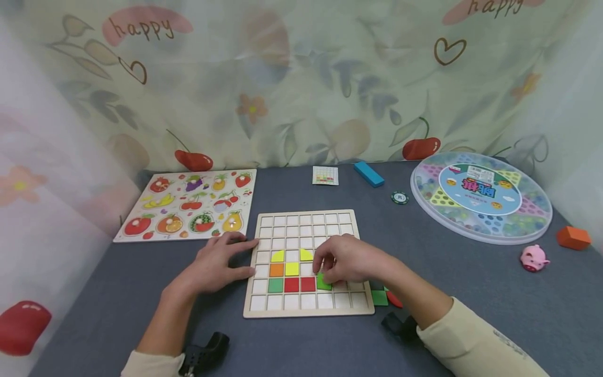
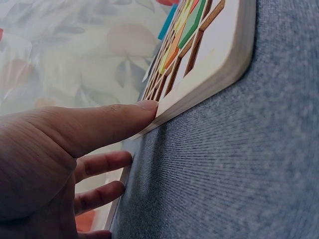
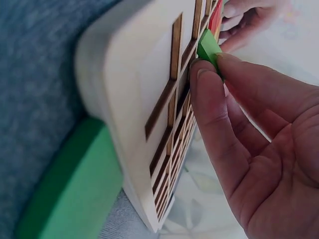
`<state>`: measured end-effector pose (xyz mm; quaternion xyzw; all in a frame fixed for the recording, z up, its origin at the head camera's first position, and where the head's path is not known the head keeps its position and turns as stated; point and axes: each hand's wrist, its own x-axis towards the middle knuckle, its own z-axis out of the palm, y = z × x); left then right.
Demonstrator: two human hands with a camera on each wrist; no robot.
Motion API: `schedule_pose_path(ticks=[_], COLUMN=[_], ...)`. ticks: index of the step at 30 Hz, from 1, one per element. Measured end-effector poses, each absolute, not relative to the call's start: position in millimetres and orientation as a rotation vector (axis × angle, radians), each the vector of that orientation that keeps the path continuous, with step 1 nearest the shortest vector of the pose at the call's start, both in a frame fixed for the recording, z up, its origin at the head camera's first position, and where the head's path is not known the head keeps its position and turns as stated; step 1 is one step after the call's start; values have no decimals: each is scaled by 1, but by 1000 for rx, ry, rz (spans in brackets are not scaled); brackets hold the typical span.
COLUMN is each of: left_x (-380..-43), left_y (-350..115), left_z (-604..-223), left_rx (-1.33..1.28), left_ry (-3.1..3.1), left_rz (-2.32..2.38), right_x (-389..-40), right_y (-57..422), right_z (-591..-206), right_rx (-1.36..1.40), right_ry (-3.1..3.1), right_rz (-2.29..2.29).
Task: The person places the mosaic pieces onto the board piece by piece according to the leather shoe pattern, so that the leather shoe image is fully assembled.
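A wooden grid board [image 1: 308,313] lies in the middle of the table. My left hand [image 1: 212,264] rests at its left edge with the fingers spread, and in the left wrist view the thumb [image 2: 114,122] touches the rim. My right hand [image 1: 350,259] pinches a light green tile [image 3: 209,49] between thumb and fingers; it is tilted at a cell in the second row from the front. Beside it in that row sit two red squares [image 1: 299,285] and a darker green square [image 1: 275,285]. Farther back are an orange square [image 1: 277,270], a yellow square [image 1: 292,269] and two yellow pieces with a rounded side [image 1: 278,256].
Loose green [image 1: 379,298] and red pieces [image 1: 394,299] lie by the board's right edge, partly under my forearm. A fruit puzzle [image 1: 188,207] is at back left, a pattern card [image 1: 325,176], blue block [image 1: 369,174] and chip [image 1: 400,197] behind, a round game box [image 1: 480,193] at right.
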<state>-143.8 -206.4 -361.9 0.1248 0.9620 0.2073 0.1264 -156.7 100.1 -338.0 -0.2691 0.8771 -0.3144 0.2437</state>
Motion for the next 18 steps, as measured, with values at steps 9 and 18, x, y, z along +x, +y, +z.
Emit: schedule_pose_path(ticks=[9, 18], left_x=[-143, -143], left_y=[-207, -206], left_z=[-362, -361], left_rx=[376, 382], left_ry=[2804, 2806], left_rz=[605, 612], right_x=[-154, -154], right_y=[95, 101], right_z=[-338, -342], right_rx=[-770, -835], right_ry=[2485, 2522], right_rz=[-734, -729])
